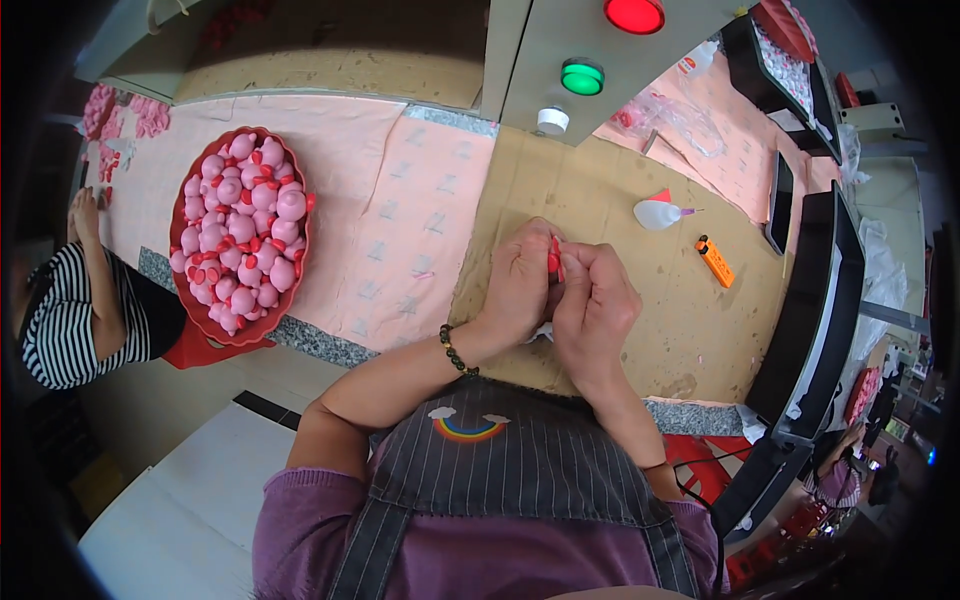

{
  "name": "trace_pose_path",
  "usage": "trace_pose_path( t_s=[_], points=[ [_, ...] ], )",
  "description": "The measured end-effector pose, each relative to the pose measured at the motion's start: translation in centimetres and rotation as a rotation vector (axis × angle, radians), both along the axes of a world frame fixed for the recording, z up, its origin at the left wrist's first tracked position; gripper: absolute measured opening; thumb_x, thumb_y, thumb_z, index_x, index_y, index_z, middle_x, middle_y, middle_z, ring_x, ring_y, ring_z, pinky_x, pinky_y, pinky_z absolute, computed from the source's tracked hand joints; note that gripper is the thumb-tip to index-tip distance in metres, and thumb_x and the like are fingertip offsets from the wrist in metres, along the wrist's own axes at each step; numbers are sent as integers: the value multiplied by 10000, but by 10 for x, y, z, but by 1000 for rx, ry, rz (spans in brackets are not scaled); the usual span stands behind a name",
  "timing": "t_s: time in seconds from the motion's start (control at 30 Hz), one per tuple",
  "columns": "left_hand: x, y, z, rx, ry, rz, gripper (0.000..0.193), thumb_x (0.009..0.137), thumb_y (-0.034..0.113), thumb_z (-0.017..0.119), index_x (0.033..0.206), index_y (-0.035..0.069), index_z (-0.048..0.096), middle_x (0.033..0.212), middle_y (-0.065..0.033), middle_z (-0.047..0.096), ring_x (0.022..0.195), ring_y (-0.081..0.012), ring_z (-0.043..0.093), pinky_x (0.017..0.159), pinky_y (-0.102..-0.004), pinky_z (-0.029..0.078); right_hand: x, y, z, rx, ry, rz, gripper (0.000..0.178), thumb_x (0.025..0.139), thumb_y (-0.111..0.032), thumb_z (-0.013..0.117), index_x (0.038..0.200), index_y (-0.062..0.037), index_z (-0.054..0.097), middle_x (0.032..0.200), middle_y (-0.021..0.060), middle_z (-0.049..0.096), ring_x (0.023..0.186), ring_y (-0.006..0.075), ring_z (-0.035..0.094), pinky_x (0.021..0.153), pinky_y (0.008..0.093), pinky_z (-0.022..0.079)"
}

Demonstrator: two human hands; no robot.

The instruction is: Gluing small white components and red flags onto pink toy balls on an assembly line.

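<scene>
Both hands meet in front of me over a sheet of brown cardboard (510, 190). My left hand (522, 275), with a beaded bracelet on its wrist, pinches a small red piece (554, 258) from one side. From the other side my right hand (597, 310) closes on the same red piece, its thumb and fingers curled. Most of the piece is hidden between the fingers, so its exact kind does not show. Something white peeks out below the hands. To the right lie a white squeeze bottle (657, 214) with a thin tip and an orange utility knife or lighter (714, 262).
A red scalloped basket (300, 250) heaped with pink rounded figures with red parts stands at left on pink cloth (400, 220). Ahead rises a grey machine panel (570, 30) with red and green buttons. Black trays (815, 310) line the right. Another person (80, 300) sits at far left.
</scene>
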State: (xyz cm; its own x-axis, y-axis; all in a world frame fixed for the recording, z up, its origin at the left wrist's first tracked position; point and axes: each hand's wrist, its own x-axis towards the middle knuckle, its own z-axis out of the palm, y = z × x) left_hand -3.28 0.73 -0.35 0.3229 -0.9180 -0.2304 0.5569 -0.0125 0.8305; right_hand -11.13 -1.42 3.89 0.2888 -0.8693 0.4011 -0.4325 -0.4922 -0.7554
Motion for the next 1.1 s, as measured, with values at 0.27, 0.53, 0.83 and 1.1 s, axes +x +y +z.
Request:
trace_pose_path(
  t_s=[0.27,0.53,0.83,1.1],
  points=[
    [-1,-1,-4,-99,-3,50,358,974,337,363,788,55,480,660,25,426,612,-46,379,535,-206,346,8,-4,0,-93,85,-41,52,823,31,537,797,8,577,673,124,553,550,239,562,512,312,442],
    [-2,-1,-4,-28,199,34,331,974,313,372,796,61,491,665,19,445,603,-44,394,526,-199,354,10,-10,-3,-122,159,-4,65,799,61,540,817,18,585,688,127,548,545,239,555,496,309,440],
    [7,0,9,137,282,-80,350,951,381,373,829,84,512,641,11,436,505,-72,364,419,-206,282,-16,11,-8,-81,-56,139,138,762,82,569,883,29,609,703,116,559,523,200,534,469,288,434],
    [12,-3,10,140,532,-167,354,940,418,390,823,89,449,582,21,310,438,-67,281,378,-206,195,-15,1,-4,531,-640,-26,98,876,24,511,936,51,582,744,38,574,536,53,465,453,183,348]
  ],
)
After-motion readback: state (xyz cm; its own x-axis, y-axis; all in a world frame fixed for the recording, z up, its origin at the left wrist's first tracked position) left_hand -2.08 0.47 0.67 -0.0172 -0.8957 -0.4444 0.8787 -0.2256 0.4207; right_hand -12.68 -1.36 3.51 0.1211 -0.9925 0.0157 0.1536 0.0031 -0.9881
